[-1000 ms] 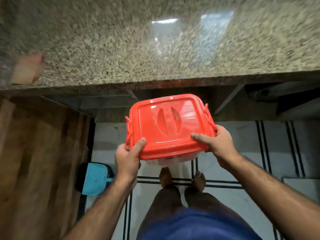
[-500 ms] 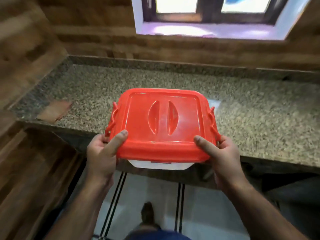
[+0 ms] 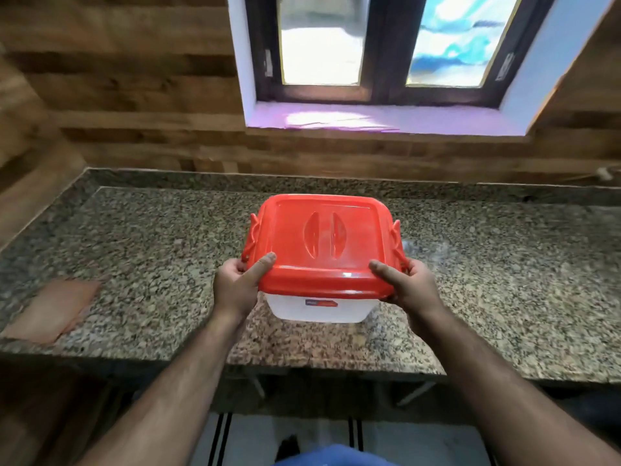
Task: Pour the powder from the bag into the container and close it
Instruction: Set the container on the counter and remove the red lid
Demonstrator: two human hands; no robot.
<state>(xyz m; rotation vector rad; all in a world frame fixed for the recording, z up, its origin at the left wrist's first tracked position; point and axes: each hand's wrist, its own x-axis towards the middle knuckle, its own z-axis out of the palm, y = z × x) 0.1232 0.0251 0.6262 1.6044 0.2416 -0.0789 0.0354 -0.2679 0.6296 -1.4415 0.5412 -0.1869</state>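
I hold a square translucent white container point(image 3: 318, 308) with a red lid point(image 3: 322, 242) on it, just above the granite counter point(image 3: 151, 250). My left hand point(image 3: 237, 287) grips its left side, thumb on the lid's front left corner. My right hand point(image 3: 408, 287) grips the right side, thumb on the front right corner. Red clip handles stick out on both sides of the lid. A flat pinkish-brown bag point(image 3: 50, 309) lies on the counter at the far left, near the front edge.
The counter runs wall to wall, with wood-panelled walls behind and at the left. A window point(image 3: 386, 42) sits above the back wall. Tiled floor shows below the counter's front edge.
The container has gone up from below the counter edge and forward over the counter. My view has tilted up from the floor to the window.
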